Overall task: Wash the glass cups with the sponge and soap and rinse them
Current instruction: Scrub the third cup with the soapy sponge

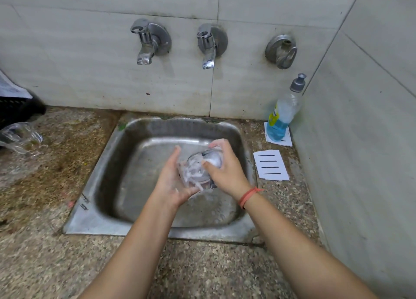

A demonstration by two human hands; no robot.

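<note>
Steel sink [77, 217], glass cup [212, 158] held diagonal, left hand [171, 182], right hand [227, 173]

No text can be read anywhere. At the far right, a clear plastic bottle of blue soap [284, 116] bears a yellow label [272, 118] whose print is too small to make out. At the far left edge, a white printed sheet [11, 89] shows only blurred, illegible lines.

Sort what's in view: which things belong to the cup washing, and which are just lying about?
Job: glass cup held by left hand and right hand; second cup on counter; soap bottle; sink; taps.
Idle: slotted white cards; black crate.
</note>
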